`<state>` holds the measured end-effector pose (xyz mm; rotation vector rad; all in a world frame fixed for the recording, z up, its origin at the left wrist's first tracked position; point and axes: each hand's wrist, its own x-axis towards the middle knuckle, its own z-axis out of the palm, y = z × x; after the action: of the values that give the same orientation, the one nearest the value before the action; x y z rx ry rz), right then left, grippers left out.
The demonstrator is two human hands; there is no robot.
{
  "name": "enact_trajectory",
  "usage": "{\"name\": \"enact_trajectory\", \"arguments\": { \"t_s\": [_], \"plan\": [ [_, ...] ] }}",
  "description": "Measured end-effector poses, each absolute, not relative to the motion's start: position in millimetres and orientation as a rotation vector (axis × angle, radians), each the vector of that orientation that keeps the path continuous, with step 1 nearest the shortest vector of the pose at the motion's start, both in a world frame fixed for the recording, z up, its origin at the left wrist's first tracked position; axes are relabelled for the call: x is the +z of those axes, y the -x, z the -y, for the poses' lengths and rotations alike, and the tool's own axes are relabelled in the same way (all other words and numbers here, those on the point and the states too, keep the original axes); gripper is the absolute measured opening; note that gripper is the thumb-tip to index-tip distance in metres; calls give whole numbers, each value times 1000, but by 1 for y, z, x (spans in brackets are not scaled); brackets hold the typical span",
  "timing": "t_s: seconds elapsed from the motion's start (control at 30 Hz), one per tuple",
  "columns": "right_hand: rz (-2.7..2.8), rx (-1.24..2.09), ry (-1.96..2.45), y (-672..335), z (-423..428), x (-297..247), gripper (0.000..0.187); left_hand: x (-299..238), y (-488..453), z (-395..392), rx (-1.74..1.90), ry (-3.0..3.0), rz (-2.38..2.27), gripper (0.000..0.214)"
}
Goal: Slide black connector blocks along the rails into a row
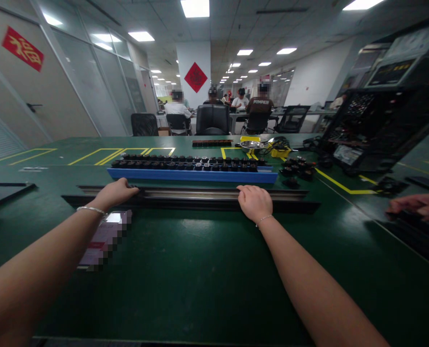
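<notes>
Left hand (113,193) and right hand (256,201) on a long black rail (189,203)

Far left: dark panel (1,195) at the edge of the green table (200,289). Next, a phone (104,238), partly blurred, lying beside the left wrist. Left hand closed in a pinch on the black rail, towards its left end. The rail lies crosswise on the table, in front of the person. Just beyond it, a blue rail (193,175) with rows of small black parts along it. Right hand curled over the black rail, nearer its right end; fingertips partly hidden. Farther right, loose black pieces (298,167) in a heap, a metal bowl (251,144) behind them. At the right edge, another person's hand (422,206), above a dark object, detail unclear.
</notes>
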<state>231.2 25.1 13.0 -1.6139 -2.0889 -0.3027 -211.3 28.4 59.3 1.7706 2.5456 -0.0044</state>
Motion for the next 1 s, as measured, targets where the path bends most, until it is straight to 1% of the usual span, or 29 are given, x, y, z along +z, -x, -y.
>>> {"name": "enact_trajectory", "arguments": {
  "t_s": [0.3, 0.67, 1.0],
  "plan": [
    [2100, -320, 1631, -230, -25, 13, 39, 58, 207, -30, 13, -1784, -2523, 58],
    [2097, -336, 1629, -230, -25, 13, 40, 59, 198, -28, 8, -1767, -2527, 56],
    [2104, -343, 1642, -229, -25, 14, 39, 61, 185, -26, 75, -1762, -2516, 57]
  ]
}}
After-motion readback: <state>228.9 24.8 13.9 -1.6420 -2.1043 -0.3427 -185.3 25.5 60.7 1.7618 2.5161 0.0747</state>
